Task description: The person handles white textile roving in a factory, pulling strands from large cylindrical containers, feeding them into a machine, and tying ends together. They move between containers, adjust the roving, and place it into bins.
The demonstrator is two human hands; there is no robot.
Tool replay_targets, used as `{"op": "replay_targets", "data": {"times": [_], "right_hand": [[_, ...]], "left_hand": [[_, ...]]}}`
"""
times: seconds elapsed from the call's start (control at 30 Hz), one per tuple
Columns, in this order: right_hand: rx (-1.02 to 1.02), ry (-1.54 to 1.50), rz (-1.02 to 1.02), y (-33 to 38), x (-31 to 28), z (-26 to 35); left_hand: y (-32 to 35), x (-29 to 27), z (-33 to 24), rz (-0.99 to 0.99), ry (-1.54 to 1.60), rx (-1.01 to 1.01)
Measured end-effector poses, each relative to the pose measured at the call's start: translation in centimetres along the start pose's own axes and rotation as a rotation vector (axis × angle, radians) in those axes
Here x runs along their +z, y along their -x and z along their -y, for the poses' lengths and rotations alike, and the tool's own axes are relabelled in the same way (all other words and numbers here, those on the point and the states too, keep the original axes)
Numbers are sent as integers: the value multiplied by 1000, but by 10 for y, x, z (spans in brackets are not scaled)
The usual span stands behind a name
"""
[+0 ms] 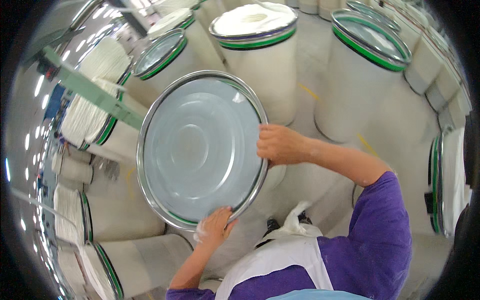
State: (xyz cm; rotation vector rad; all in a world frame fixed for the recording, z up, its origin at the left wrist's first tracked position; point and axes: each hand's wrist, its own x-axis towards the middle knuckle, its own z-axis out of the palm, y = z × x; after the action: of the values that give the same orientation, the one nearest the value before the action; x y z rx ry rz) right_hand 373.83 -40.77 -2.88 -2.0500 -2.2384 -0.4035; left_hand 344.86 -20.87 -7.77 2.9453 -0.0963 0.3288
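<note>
Directly before me is a large round sliver can (192,145) with a grey-blue plate inside its shiny metal rim. No fibre lies on that plate. My right hand (275,144) is closed around the rim at its right side. At the near edge, my left hand (216,226) has its fingers hooked over the rim, with some white fluff by the wrist. The far side of this can's body is mostly hidden beneath its top.
Beyond stands a can filled with white sliver (252,20). To the right is another can (362,75) with a green band and a bare plate. Several full cans (137,260) line the left side, beside a pale green machine beam (95,90). Yellow marks (367,145) run along the grey floor.
</note>
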Motion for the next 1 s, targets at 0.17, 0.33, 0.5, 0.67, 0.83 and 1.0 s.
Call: {"op": "replay_targets", "data": {"times": [0.17,0.33,0.5,0.67,0.83,1.0], "right_hand": [[123,-88,-39,37,-2,84],[445,-170,-111,59,-13,157],[659,-30,-254,45,-14,179],[851,133,-284,70,1,122],[925,199,-248,157,-10,12],[851,222,-227,246,-33,-89]], "left_hand": [[1,-20,51,92,131,405],[-75,-28,89,159,93,663],[-190,-32,98,185,23,843],[-315,4,68,152,29,971],[-423,62,7,58,52,998],[-509,94,-50,-44,205,1005]]}}
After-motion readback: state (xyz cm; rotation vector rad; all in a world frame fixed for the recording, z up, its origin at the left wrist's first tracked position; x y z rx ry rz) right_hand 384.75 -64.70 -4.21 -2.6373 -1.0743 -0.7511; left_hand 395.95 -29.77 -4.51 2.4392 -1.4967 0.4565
